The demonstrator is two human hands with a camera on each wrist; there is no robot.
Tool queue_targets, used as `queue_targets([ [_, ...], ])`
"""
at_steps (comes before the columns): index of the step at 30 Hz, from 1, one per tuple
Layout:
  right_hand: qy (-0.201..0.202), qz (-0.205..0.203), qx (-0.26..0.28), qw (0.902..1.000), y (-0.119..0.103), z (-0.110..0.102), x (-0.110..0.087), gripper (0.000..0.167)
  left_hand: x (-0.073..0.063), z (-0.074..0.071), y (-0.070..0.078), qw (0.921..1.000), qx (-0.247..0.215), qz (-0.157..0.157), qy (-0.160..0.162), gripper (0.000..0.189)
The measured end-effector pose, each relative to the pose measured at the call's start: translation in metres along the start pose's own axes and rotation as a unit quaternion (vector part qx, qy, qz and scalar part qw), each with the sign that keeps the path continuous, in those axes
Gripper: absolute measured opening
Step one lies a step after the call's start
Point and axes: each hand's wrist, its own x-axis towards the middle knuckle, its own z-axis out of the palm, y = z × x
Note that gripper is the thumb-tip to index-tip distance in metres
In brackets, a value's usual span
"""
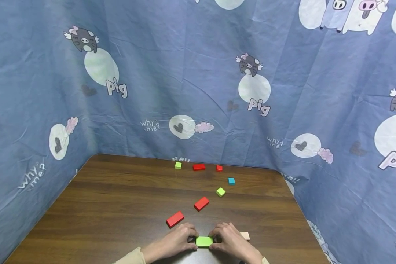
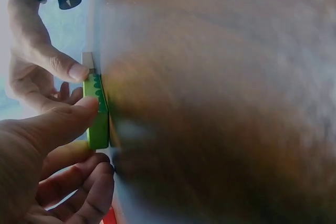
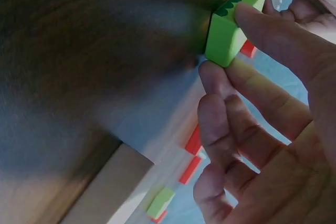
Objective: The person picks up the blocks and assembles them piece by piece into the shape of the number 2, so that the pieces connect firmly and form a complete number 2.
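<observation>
A bright green rectangular block (image 1: 204, 241) lies near the front of the table between both hands. My left hand (image 1: 179, 237) pinches its left end with thumb and fingers. At the right end, my right hand (image 1: 231, 242) pinches the same block. Dark green scallops mark one face of the block (image 3: 223, 38) in the right wrist view. A pale wooden block (image 1: 245, 235) lies just beyond the right hand, which partly covers it in the head view. One red block (image 1: 175, 219) is just past the left hand's fingers.
Farther back on the brown wooden table (image 1: 118, 205) lie a second red block (image 1: 201, 204), a small green block (image 1: 220, 192) and a blue one (image 1: 231, 181). Along the far edge are more red and green blocks. A blue patterned curtain (image 1: 145, 73) surrounds the table.
</observation>
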Motion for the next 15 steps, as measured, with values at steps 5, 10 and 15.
queue_targets([
  [5,-0.027,0.021,0.125,0.9916,0.0,0.002,0.001,0.019,0.0,0.002,0.0,0.9956,-0.072,-0.058,-0.014,0.021],
  [10,-0.034,0.055,0.205,0.9766,0.001,0.006,0.0,0.021,-0.002,0.003,0.0,0.9821,-0.148,-0.116,-0.015,0.02],
  [15,-0.019,0.066,0.266,0.9616,0.002,0.012,-0.004,0.025,-0.008,0.006,-0.005,0.9725,-0.199,-0.121,0.008,0.021],
])
